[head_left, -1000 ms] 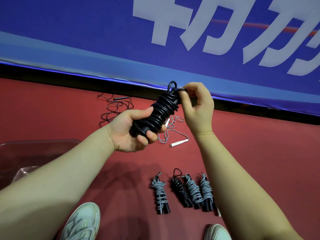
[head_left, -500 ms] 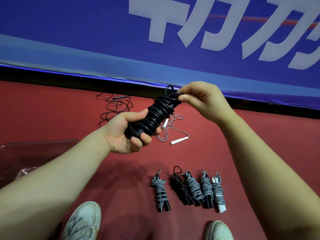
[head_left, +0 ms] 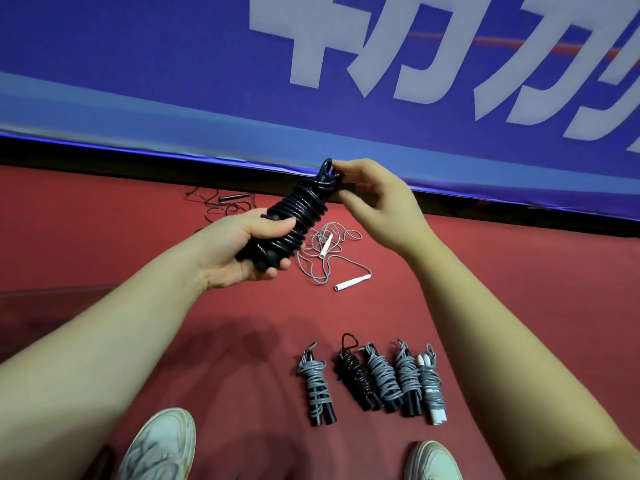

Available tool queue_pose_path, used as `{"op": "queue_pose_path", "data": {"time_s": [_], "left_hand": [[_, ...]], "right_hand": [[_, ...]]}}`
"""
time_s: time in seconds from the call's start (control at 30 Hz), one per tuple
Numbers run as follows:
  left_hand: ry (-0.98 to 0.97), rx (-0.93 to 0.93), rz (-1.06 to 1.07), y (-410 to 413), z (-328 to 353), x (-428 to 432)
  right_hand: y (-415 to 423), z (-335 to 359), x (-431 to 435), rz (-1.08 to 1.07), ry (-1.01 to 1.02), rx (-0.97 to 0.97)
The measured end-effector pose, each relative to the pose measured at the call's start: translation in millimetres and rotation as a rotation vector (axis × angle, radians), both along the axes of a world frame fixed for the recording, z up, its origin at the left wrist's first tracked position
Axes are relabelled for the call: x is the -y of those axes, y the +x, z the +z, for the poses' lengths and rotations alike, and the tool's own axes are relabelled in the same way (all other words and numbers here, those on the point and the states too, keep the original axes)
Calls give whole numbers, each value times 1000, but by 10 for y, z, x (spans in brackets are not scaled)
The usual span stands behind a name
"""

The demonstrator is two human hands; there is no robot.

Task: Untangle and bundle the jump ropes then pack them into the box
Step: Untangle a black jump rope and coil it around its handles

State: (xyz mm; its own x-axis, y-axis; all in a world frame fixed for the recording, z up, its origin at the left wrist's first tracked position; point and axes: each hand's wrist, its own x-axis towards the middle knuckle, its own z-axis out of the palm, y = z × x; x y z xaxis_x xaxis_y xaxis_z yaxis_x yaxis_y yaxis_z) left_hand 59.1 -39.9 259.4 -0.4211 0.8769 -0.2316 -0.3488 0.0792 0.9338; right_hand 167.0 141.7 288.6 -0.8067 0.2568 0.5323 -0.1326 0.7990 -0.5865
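One black jump rope bundle (head_left: 298,220) is being held in the air beyond the row of finished bundles (head_left: 374,382), up and to the left of it. Its lower end is being gripped by the left hand (head_left: 249,251), with the fingers and thumb being curled firmly around the coils. Its upper end, tilted up to the right, is being pinched by the right hand (head_left: 377,206) between the index fingertip (head_left: 341,165) and the thumb, just where a small loop of cord is sticking out. How the remaining fingers of that hand are being held cannot be told.

The row itself is being made up of five wound ropes lying side by side on the red floor (head_left: 519,289). The leftmost one is lying a little apart and the other four are lying close together. The second from the left is black, the rest are grey, and the rightmost is wound on white handles.

A loose grey jump rope (head_left: 332,254) with white handles is lying uncoiled just beyond the row. A loose black jump rope (head_left: 225,204) is lying farther beyond it, to the left. Two white shoes (head_left: 159,445) are showing on the near side of the row. A blue banner (head_left: 173,64) is hanging well beyond it.
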Motion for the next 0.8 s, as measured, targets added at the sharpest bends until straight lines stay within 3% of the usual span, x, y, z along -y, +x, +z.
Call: {"op": "queue_pose_path", "data": {"time_s": [0.07, 0.2, 0.4, 0.53, 0.73, 0.8], "left_hand": [[-13, -135, 85, -1, -6, -19], [-29, -298, 142, 3, -36, -44], [-39, -397, 130, -11, -73, -29], [-28, -339, 93, 34, -94, -60], [28, -92, 153, 58, -146, -155], [32, -80, 189, 59, -189, -194]], "right_hand": [[5, -2, 4, 40, -158, 80], [-73, -20, -15, -115, -388, 40], [-66, -34, -28, -122, -397, 71], [-94, -75, -15, -163, -433, 48], [-139, -128, 7, -2, -943, -20], [-163, -163, 18, -5, -972, 50]]}}
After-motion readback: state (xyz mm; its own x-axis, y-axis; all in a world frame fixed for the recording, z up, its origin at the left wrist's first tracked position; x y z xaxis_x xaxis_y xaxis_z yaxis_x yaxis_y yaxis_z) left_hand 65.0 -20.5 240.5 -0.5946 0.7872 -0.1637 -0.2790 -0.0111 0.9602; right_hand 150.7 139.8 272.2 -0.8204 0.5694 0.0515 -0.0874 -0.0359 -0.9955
